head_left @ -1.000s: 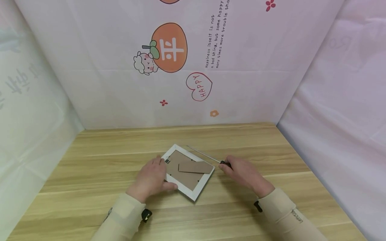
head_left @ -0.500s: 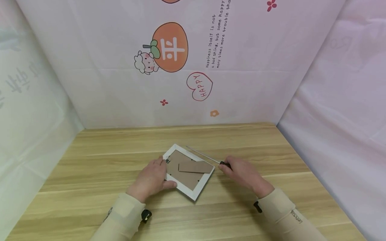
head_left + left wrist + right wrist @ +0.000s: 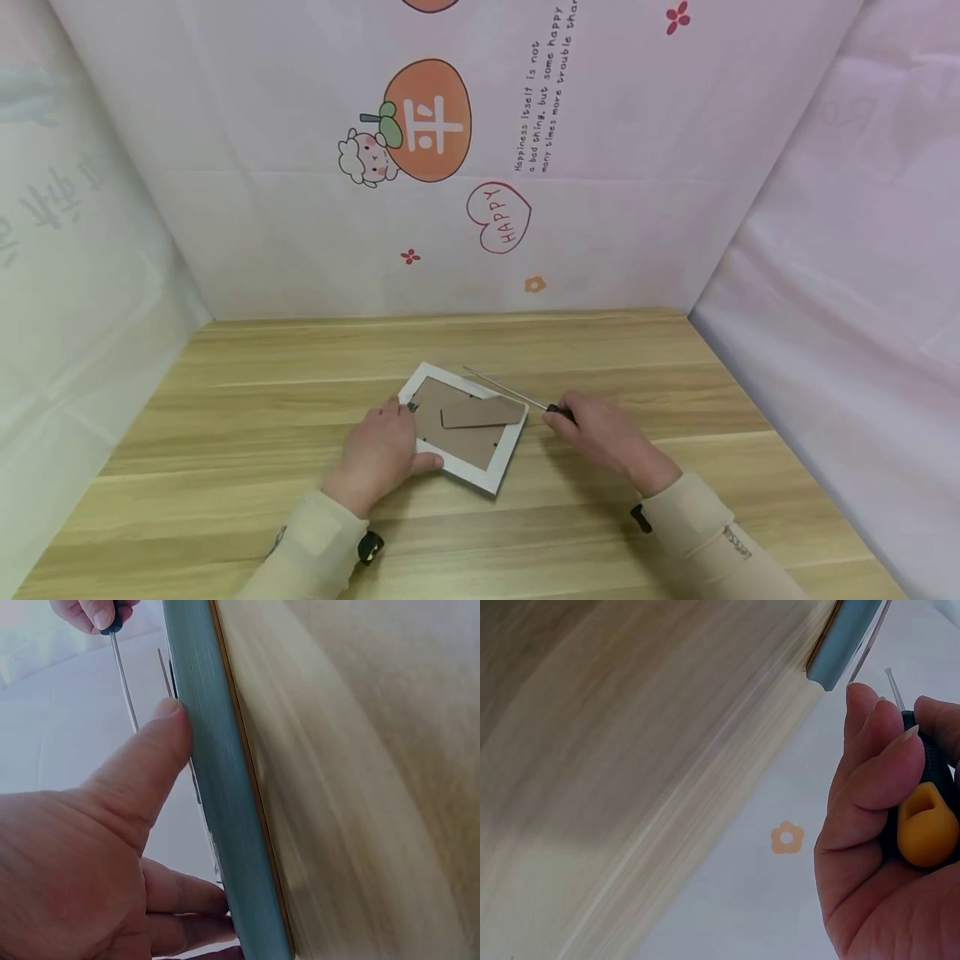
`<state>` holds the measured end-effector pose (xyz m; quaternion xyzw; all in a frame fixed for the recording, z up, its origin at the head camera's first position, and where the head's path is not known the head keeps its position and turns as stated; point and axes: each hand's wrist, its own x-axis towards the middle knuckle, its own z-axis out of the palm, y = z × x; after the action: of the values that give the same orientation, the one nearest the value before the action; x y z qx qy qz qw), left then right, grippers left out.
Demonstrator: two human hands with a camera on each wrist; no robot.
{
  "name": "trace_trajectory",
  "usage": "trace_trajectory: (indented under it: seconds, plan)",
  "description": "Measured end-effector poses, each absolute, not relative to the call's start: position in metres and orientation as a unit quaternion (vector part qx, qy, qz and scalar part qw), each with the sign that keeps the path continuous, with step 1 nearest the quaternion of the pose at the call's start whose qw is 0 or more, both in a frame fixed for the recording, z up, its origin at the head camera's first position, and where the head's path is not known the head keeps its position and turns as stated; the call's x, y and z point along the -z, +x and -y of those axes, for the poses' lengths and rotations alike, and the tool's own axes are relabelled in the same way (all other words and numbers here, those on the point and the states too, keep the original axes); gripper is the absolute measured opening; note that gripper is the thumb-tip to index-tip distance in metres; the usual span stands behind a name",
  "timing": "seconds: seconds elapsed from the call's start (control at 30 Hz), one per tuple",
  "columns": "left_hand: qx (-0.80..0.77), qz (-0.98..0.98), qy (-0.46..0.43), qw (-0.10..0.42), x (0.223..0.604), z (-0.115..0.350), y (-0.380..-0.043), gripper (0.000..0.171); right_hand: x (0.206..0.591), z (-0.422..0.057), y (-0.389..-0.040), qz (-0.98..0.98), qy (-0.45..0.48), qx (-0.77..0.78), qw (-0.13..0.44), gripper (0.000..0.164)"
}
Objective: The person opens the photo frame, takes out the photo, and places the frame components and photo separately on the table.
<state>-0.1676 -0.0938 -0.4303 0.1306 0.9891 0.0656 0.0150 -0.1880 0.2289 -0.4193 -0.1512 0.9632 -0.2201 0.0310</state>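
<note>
Head view, lower centre: left hand [image 3: 380, 448] is holding picture frame [image 3: 468, 440], seemingly for steadiness, while right hand [image 3: 604, 435] is gripping screwdriver [image 3: 556, 409].

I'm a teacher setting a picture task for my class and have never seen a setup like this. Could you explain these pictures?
There is no machine here: one person works with two bare hands. The wide picture comes from a camera worn on the head, looking forward and down. The two close-ups come from cameras worn on the left and right wrists.

On the wooden table is a picture frame, back side up, so its brown backing and stand show. The left hand holds the frame at one corner. The right hand grips a screwdriver. Its metal shaft points along the frame's far edge; I can't tell whether they touch.
</note>
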Motion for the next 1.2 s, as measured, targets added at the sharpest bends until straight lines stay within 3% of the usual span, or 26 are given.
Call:
trace_trajectory:
  seconds: [0.6, 1.2]
  plan:
    - [-0.053, -0.993, 0.108, -0.015, 0.43, 0.088, -0.156, 0.093, 0.42, -0.229, -0.186, -0.963, -0.147, 0.224, 0.038, 0.033]
    - [-0.068, -0.995, 0.07, 0.001, 0.428, 0.082, -0.151, 0.078, 0.42, -0.229, -0.185, -0.96, -0.141, 0.238, 0.047, 0.032]
